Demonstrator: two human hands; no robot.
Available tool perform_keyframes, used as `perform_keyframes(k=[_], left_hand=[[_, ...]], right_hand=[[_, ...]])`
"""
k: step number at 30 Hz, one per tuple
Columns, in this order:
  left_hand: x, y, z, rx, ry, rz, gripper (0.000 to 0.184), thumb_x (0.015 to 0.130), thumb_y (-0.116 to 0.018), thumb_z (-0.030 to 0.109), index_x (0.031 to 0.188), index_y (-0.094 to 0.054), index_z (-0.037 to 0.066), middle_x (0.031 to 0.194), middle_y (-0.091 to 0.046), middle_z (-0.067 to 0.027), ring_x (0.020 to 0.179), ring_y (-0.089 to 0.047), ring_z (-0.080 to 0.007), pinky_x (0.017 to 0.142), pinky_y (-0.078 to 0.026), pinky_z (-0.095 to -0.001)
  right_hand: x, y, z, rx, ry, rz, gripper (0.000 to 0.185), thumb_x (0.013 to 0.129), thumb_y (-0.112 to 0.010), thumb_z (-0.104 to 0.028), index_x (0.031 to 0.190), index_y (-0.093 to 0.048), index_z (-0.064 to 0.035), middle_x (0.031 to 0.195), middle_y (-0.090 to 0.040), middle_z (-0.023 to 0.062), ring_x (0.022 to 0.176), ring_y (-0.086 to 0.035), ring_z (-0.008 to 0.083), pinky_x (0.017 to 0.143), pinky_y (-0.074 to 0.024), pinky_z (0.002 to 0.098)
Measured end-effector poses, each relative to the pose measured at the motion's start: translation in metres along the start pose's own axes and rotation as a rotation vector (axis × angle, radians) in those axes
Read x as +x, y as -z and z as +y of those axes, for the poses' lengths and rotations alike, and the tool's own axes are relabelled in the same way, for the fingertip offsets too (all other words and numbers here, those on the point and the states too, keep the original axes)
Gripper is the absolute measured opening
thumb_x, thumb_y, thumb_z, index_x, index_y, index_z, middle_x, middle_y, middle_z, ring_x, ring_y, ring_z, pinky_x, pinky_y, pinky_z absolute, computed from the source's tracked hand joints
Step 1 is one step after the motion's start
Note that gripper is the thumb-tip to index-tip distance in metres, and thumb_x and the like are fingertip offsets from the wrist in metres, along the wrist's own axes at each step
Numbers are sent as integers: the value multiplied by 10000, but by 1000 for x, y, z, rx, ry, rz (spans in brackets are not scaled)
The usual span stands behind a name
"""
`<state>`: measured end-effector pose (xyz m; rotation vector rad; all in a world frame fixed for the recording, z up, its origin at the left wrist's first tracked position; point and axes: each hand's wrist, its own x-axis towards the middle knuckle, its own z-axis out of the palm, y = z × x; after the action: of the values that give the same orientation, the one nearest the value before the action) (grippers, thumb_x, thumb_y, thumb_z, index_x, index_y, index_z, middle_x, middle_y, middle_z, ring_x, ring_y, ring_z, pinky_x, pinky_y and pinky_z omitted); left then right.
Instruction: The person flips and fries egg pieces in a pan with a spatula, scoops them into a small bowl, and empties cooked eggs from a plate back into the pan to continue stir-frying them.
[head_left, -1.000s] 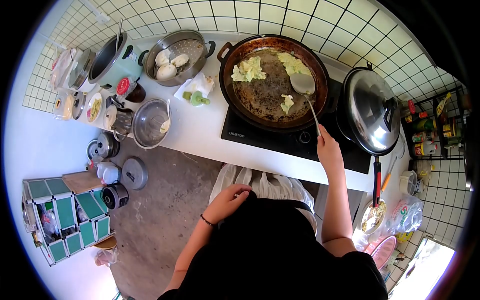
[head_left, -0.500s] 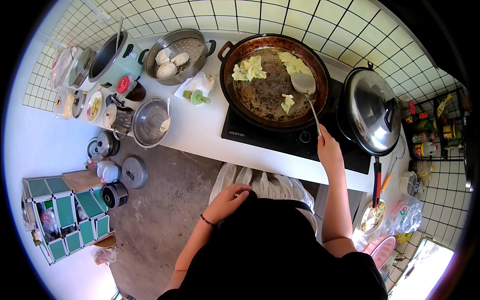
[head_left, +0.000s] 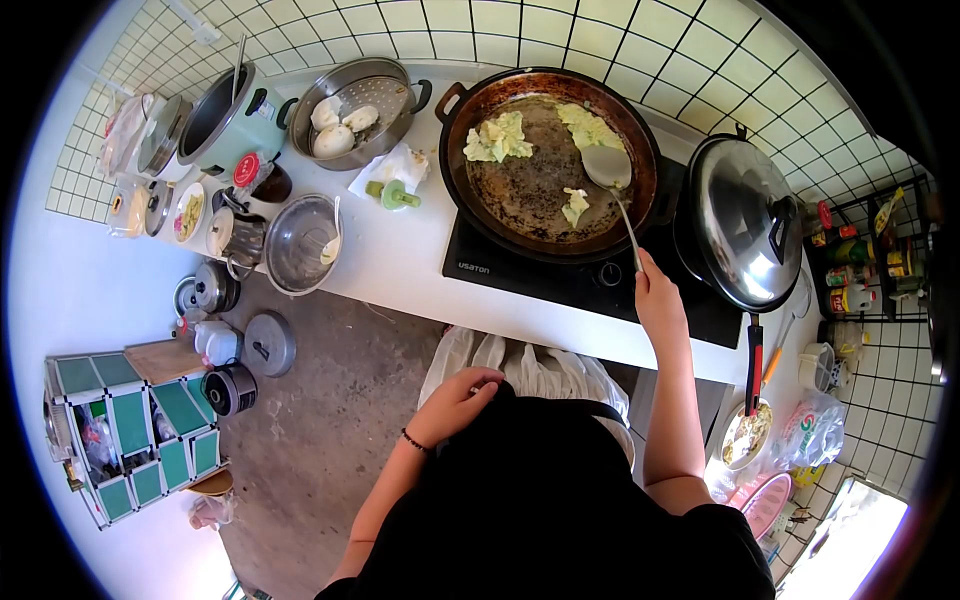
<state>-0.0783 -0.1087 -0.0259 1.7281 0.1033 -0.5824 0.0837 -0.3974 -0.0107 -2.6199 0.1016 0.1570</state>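
My right hand (head_left: 660,292) is closed around the handle of a spatula (head_left: 606,167), whose broad metal head rests inside a large dark pan (head_left: 545,245). The pan stands on a black cooktop (head_left: 540,275). Pale yellow-green pieces of food lie in it: one piece (head_left: 499,138) at the left, another (head_left: 588,128) at the upper right beside the spatula head, and a small scrap (head_left: 575,206) lower down. My left hand (head_left: 452,408) lies against the black shirt at my waist, loosely bent and holding nothing that I can see.
A lidded pan (head_left: 745,225) stands right of the cooktop, its handle pointing toward me. Left along the counter are a steamer pot (head_left: 375,85) with white buns, a metal bowl (head_left: 290,245) with a spoon, and a green pot (head_left: 215,125). A plate of food (head_left: 747,435) sits lower right.
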Motion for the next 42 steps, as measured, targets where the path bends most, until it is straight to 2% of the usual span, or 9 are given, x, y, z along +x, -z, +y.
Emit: perform_keyframes(k=[17, 20, 29, 32, 35, 38, 40, 42], left_hand=[[3, 1, 3, -1, 5, -2, 257, 938, -543, 189, 1118, -608, 18, 1065, -627, -107, 934, -603, -193, 793, -481, -296], [3, 3, 5, -7, 43, -28, 259, 938, -531, 162, 1146, -605, 27, 1080, -626, -93, 962, -598, -167, 844, -474, -291], [8, 8, -3, -18, 27, -39, 257, 942, -529, 157, 1144, -598, 15, 1080, -619, -95, 934, -602, -159, 842, -475, -284], [11, 12, -2, -49, 21, -39, 252, 939, -541, 185, 1113, -607, 16, 1063, -625, -105, 942, -599, -195, 799, -479, -297], [17, 19, -1, 10, -9, -87, 248, 945, -526, 154, 1136, -598, 13, 1070, -616, -87, 913, -596, -150, 834, -477, -280], [26, 28, -3, 20, -3, -159, 258, 949, -522, 167, 1142, -597, 13, 1071, -618, -79, 912, -593, -143, 829, -475, -276], [30, 36, 4, 46, 16, -202, 258, 937, -537, 187, 1121, -602, 18, 1044, -627, -106, 923, -602, -191, 818, -475, -298], [33, 46, 7, 76, 14, -239, 260, 932, -542, 195, 1112, -603, 18, 1032, -633, -119, 933, -609, -215, 819, -475, -309]], right_hand=[[0, -1, 3, -1, 9, 8, 388, 941, -461, -142, 1326, -501, -109, 860, -647, 252, 764, -634, 416, 665, -533, 449], [0, -1, 2, -7, 2, 7, 388, 939, -461, -139, 1324, -504, -110, 857, -647, 251, 766, -633, 415, 662, -530, 449], [0, -1, -2, 2, -38, 2, 386, 941, -460, -156, 1323, -506, -120, 832, -645, 244, 739, -631, 411, 645, -514, 455], [1, -3, -4, -39, -42, -7, 394, 943, -454, -165, 1333, -494, -130, 829, -648, 239, 735, -631, 412, 647, -517, 462], [-1, -9, -2, -73, -40, 8, 395, 943, -450, -171, 1334, -489, -137, 822, -649, 237, 734, -632, 412, 649, -521, 471], [-2, -12, -2, -77, -36, 38, 390, 933, -465, -180, 1319, -501, -142, 799, -648, 241, 735, -637, 407, 649, -524, 480], [-1, -15, -2, -69, -27, 57, 391, 927, -477, -183, 1315, -506, -139, 786, -645, 243, 735, -639, 403, 648, -525, 480], [0, -15, -2, -14, -23, 111, 361, 914, -503, -186, 1270, -558, -156, 847, -660, 216, 773, -638, 394, 672, -520, 466]])
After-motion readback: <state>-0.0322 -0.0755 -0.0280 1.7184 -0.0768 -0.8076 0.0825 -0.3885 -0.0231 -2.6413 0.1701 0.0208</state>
